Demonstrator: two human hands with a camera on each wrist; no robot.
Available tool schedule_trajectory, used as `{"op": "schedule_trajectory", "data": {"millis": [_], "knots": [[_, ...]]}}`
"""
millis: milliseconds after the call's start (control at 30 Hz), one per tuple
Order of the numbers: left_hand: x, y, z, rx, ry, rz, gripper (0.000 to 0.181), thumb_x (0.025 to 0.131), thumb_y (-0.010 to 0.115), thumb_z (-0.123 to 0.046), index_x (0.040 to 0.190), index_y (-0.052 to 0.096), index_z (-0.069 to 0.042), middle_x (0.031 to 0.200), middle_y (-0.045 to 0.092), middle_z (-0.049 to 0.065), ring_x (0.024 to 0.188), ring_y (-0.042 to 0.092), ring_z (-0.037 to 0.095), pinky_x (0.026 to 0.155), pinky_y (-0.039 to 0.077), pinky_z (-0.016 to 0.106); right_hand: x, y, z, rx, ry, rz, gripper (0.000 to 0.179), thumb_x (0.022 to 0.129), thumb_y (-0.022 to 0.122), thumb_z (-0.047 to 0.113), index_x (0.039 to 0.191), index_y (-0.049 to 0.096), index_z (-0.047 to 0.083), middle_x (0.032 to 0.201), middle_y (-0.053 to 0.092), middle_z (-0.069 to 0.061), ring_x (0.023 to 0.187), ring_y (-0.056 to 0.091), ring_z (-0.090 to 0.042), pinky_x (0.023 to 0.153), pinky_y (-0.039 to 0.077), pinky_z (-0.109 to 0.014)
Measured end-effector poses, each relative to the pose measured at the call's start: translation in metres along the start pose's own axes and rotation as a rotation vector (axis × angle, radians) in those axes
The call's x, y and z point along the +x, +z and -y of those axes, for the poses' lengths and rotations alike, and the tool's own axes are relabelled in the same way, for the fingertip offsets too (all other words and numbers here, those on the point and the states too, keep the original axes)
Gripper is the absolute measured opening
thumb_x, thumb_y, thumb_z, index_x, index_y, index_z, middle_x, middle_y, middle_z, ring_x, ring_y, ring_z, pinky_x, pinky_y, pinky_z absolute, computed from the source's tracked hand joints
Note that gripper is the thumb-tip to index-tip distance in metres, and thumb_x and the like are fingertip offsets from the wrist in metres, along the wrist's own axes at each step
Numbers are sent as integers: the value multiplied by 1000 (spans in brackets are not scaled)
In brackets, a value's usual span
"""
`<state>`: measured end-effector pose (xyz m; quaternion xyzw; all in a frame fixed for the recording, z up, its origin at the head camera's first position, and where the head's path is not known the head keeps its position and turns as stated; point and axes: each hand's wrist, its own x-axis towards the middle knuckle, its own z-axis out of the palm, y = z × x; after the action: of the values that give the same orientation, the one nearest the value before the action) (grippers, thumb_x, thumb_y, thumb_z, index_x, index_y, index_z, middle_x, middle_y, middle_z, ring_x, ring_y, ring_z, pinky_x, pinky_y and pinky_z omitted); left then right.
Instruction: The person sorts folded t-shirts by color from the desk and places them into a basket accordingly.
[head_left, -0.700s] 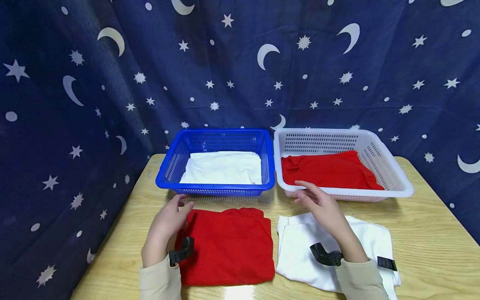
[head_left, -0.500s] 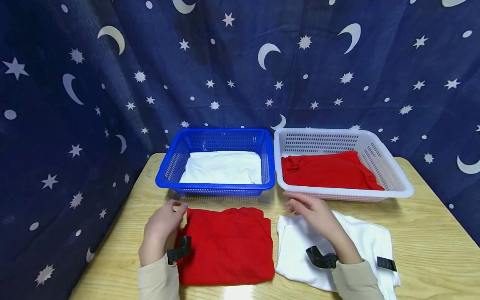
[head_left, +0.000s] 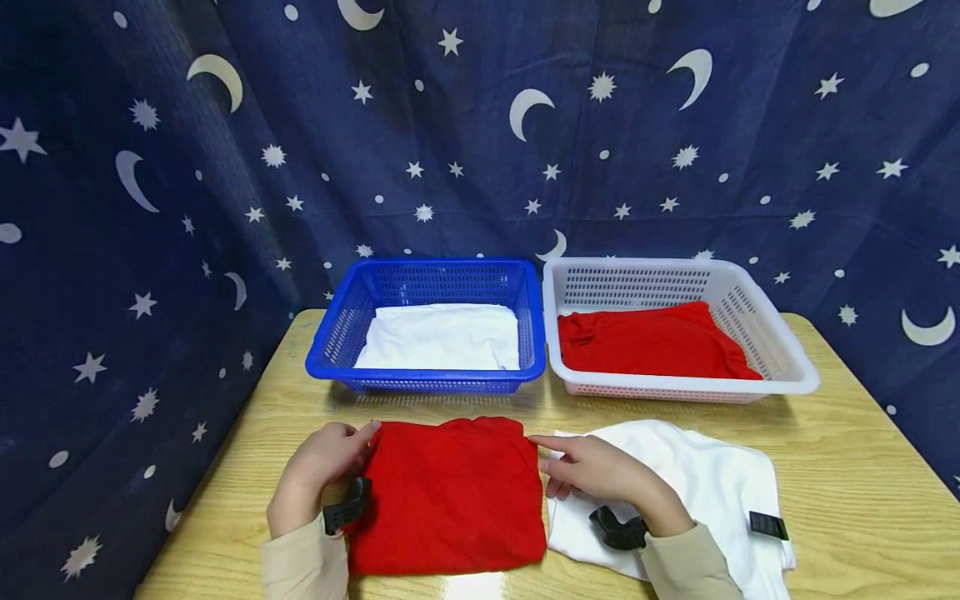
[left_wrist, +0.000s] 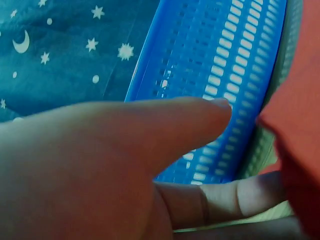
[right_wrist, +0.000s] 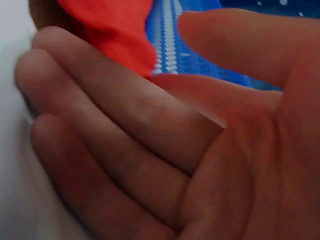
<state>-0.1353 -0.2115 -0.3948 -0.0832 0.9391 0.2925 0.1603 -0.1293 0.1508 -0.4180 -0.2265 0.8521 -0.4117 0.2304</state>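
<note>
A folded red garment (head_left: 450, 500) lies on the table in front of the blue basket. My left hand (head_left: 322, 467) is at its upper left corner. In the left wrist view the fingers (left_wrist: 257, 195) reach to the edge of the red cloth (left_wrist: 300, 115), partly hidden by it, while the thumb is held apart. My right hand (head_left: 600, 471) is over the left part of a folded white garment (head_left: 720, 475) with a black label. Its fingertips are close to the upper right corner of the red garment. Its fingers (right_wrist: 100, 125) are extended, with nothing held between them and the thumb.
Behind stands a blue basket (head_left: 427, 375) with folded white cloth (head_left: 442, 337) inside. Right beside it a white basket (head_left: 675, 385) contains red cloth (head_left: 660, 342). The wooden table (head_left: 847, 467) ends at a dark blue curtain (head_left: 480, 125) with moons and stars.
My right hand has moved down and left from the white basket's front rim to the red garment's right corner. My left hand has lowered to the garment's left edge.
</note>
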Motion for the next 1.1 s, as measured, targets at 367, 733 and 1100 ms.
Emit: {"op": "schedule_trajectory", "data": {"millis": [367,733,1100], "knots": [[5,11,-15,-6,140,67,52,81,62,-36,119,53,-1,110,57,16,99,52,31,87,40,48,12,18,4,202,-6,-11,55,87,56,31,137,35,22,71,51,-6,63,51,-18,59,47,-30],[7,17,-16,-170,263,123,52,83,58,-5,131,46,-18,129,45,16,117,40,33,96,27,54,24,33,-7,664,73,-10,55,86,58,28,137,37,19,121,45,-13,91,54,-21,70,47,-31],[11,24,-21,-143,308,118,53,82,58,0,130,48,-19,126,48,11,115,43,29,97,28,51,29,43,-4,500,11,50,49,82,62,28,129,46,32,132,37,0,124,28,-23,98,26,-43]]}}
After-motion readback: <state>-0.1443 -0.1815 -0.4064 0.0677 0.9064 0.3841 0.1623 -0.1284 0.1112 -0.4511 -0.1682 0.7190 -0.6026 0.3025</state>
